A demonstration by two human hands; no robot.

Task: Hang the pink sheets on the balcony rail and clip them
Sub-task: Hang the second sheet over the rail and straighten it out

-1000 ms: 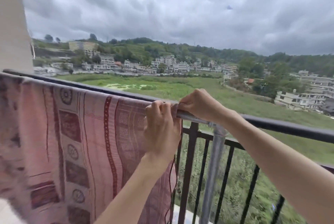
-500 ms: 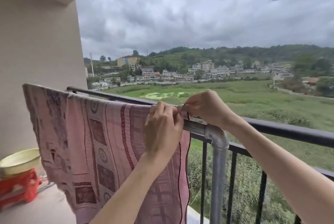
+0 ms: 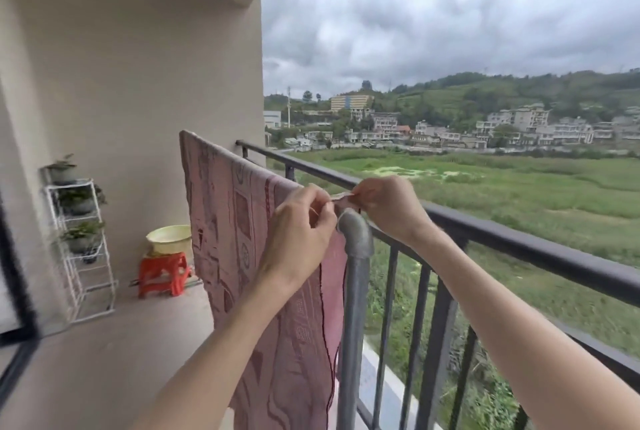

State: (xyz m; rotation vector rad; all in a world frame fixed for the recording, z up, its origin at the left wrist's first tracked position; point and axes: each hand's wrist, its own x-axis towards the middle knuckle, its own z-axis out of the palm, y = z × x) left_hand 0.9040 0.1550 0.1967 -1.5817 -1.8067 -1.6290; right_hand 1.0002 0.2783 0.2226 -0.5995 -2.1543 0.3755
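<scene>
Far to the left of the hands, white shelves [image 3: 81, 249] hold potted plants. Nearer, but still left of the hands and lower down, a yellow bowl [image 3: 169, 238] sits on a red stool [image 3: 161, 273].

The pink sheet [image 3: 239, 249] hangs over a grey pipe rail [image 3: 355, 249] and drops down below the left hand. Its near top corner is right at the hands.

The left hand [image 3: 299, 237] has its fingers curled, and they pinch the edge of the sheet just above the bend in the pipe. The right hand [image 3: 388, 209] is just beside it, almost touching, and it pinches a small pinkish bit between its fingertips. It could be the sheet corner or a clip; it is too small to tell. Behind the right hand runs the dark balcony rail [image 3: 519, 242], with green fields far beyond.

I think the job now is to fix this corner. To do it well, keep the cloth flat and snug on the pipe, hold it firm with the left hand, and fasten it tight. The sky looks grey, so wind may tug it loose.
</scene>
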